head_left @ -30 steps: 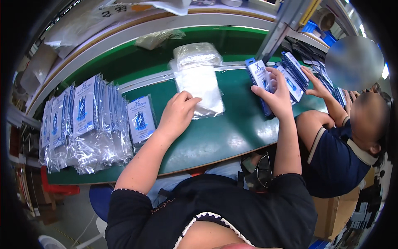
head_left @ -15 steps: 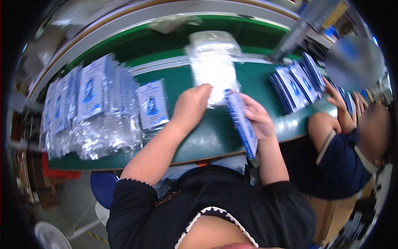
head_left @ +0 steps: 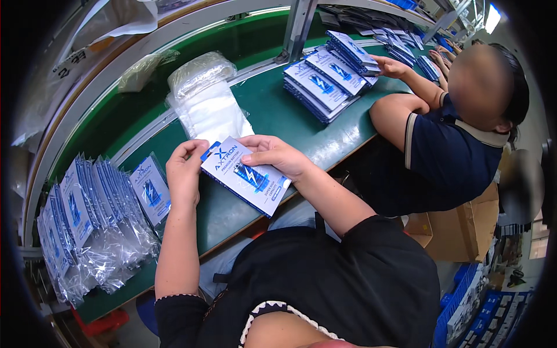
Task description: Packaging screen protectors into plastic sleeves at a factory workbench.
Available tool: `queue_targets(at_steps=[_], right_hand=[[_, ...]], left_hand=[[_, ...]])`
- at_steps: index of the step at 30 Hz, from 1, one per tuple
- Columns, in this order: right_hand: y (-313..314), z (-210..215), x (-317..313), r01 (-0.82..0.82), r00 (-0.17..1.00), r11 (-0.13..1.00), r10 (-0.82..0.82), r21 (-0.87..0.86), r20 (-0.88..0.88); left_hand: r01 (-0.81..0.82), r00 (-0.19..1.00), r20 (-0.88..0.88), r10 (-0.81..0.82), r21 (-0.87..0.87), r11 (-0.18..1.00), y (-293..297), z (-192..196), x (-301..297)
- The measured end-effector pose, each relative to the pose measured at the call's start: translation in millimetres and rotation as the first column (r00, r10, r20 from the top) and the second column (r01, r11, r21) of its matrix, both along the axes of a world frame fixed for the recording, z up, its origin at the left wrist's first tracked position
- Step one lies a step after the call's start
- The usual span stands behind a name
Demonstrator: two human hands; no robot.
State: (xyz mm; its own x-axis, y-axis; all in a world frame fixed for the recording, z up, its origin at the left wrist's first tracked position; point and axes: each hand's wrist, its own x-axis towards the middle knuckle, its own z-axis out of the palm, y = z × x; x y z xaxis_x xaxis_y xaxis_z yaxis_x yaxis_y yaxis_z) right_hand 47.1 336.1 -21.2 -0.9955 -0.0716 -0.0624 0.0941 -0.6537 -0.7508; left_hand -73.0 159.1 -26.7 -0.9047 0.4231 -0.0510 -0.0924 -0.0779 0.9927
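My right hand (head_left: 275, 155) grips a flat white-and-blue battery box (head_left: 246, 178), thumb on its printed front and fingers behind. The box lies tilted, face up, its blue hang-tab end toward my left hand. My left hand (head_left: 184, 174) is closed in a pinch right beside that end; what its fingertips hold, if anything, is hidden. Just beyond both hands lies a stack of clear plastic bags (head_left: 212, 116). To the left, a bagged battery box (head_left: 151, 191) leans against a row of similar boxes in clear bags (head_left: 87, 220).
Piles of unbagged boxes (head_left: 322, 87) stand at the right on the green table (head_left: 264, 95). A co-worker in a dark shirt (head_left: 447, 156) sits there, one hand at the piles. A metal post (head_left: 299, 29) rises behind. An open carton (head_left: 464, 226) stands at lower right.
The view has swung to the right. My right hand has turned the box from edge-on to face up. My left hand has gone from the bag stack to the box's tab end.
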Motion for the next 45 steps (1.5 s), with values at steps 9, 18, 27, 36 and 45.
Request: queue_targets(at_steps=[9,18,27,36,45], right_hand=[[-6,-6,-2,0.196,0.981,0.969,-0.193,0.153,-0.032],[-32,-16,-2,0.482,0.871,0.828,-0.487,0.287,-0.059],[-52,9,14,0.486,0.873,0.846,-0.482,0.217,-0.075],[-47,30,7,0.268,0.945,0.651,-0.034,0.710,-0.325],[-31,81,8,0.963,0.212,0.201,-0.154,0.179,-0.965]], left_hand=[[0.056,0.965,-0.244,-0.094,-0.157,0.986,-13,6,1],[0.081,0.751,-0.589,-0.298,-0.366,0.927,-12,39,19],[0.174,0.981,0.053,-0.186,0.181,0.968,-9,19,28],[0.016,0.904,0.323,-0.280,0.630,0.777,-28,26,18],[0.658,0.725,-0.045,-0.688,0.342,0.671,-22,40,40]])
